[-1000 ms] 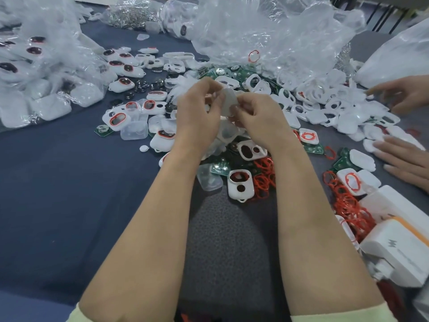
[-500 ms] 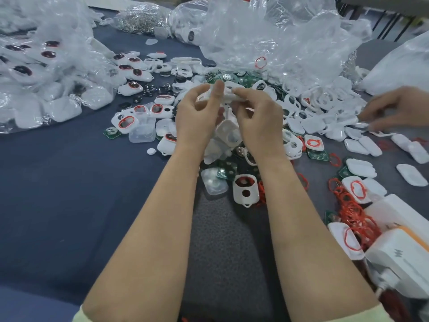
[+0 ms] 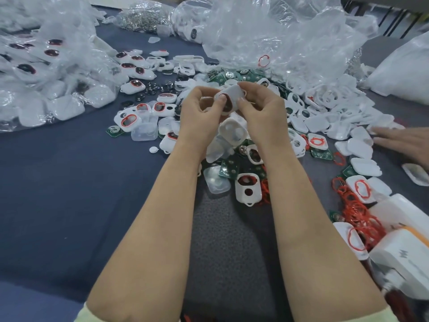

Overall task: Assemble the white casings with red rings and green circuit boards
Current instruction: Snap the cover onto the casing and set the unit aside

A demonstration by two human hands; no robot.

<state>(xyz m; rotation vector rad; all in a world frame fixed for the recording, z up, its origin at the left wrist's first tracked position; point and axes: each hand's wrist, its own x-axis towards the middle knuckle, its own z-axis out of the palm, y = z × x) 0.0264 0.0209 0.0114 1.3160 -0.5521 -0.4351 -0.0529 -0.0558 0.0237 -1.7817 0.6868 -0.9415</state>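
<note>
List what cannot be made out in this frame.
Head view only.
Inside of the held casing: covered by thumbs of the left hand and right hand.
Other person's hand: cut off by the right edge.
Bagged casings, left: blurred by crinkled plastic.

White plastic casing (image 3: 233,92): sides hidden under left hand (image 3: 202,112) and right hand (image 3: 264,115).
Other person's hand (image 3: 404,141): cut by right edge.
</note>
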